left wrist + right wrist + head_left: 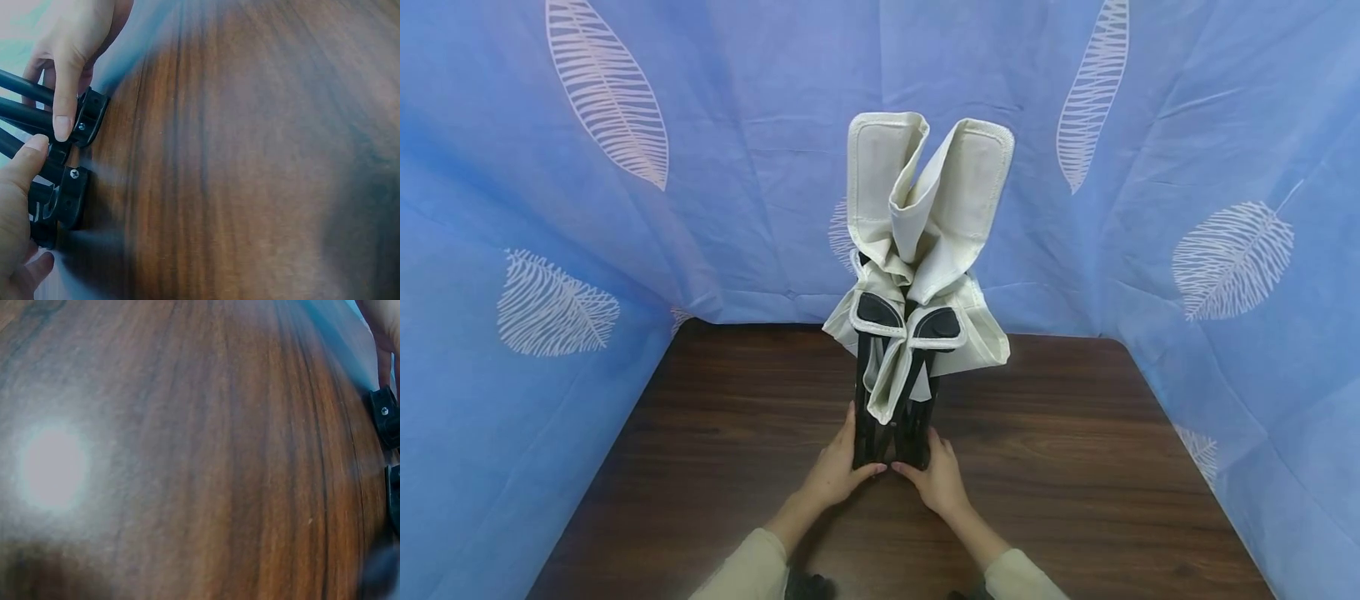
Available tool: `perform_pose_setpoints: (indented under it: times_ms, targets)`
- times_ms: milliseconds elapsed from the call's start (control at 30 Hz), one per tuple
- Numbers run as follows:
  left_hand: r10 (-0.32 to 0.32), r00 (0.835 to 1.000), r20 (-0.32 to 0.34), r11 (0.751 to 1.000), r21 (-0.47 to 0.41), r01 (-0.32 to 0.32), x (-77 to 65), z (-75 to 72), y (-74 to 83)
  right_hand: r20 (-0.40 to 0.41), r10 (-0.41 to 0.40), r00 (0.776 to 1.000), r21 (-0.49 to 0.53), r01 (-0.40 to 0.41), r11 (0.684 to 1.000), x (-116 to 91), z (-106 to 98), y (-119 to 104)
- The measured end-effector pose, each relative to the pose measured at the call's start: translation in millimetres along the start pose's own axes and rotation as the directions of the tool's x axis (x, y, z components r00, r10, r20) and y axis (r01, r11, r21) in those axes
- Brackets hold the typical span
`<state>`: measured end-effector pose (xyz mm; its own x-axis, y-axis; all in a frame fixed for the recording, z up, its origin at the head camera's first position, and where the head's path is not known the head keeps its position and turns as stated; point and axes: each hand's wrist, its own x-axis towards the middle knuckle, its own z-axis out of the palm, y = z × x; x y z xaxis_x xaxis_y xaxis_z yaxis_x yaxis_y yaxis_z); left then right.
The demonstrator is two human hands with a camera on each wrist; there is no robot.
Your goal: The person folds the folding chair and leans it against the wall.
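A folded camping chair (891, 392) with off-white fabric and black legs stands upright before me, its fabric bunched and flaring at the top. My left hand (835, 471) grips the lower legs from the left, thumb across the front. My right hand (940, 483) holds them from the right in the same way, the two thumb tips close together. The left wrist view shows the black plastic feet (78, 187) with screws, right at the tabletop, and both thumbs lying on the legs. In the right wrist view only part of the feet (384, 415) shows at the right edge.
The chair is on a dark brown wooden table (700, 433) with rounded far corners. Blue curtains (760, 167) with white leaf prints hang behind the table and along both sides.
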<state>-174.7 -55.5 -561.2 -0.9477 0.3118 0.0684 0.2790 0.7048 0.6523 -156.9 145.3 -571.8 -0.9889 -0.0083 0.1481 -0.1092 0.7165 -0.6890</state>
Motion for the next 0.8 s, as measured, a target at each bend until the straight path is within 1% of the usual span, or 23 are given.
perform_pose_setpoints:
  times_ms: [100,267,467,567,667,800]
  targets:
    - [0.005,1.0,0.0,1.0,-0.002,-0.005,3.1,-0.7,0.7,-0.015,-0.008,1.0,0.001,0.008,1.0,2,1,0]
    - [0.0,1.0,0.014,1.0,0.004,0.0,9.4,-1.3,1.5,-0.013,0.02,1.0,0.015,-0.02,1.0,6,1,-1]
    - [0.009,1.0,0.028,1.0,-0.01,-0.009,16.5,-3.2,2.4,-0.026,0.018,1.0,0.015,-0.018,1.0,11,5,0]
    - [0.01,0.999,0.032,1.0,-0.001,-0.01,20.1,-3.8,2.0,-0.029,0.023,0.999,0.014,-0.023,1.0,13,6,1]
    - [0.014,1.0,0.022,1.0,-0.001,-0.014,23.2,-3.7,0.8,-0.028,0.016,0.999,0.011,-0.016,1.0,17,6,1]
    - [0.022,1.0,0.011,1.0,0.002,-0.022,27.9,-3.3,-0.7,-0.015,0.023,1.0,0.043,-0.023,0.999,20,5,-1]
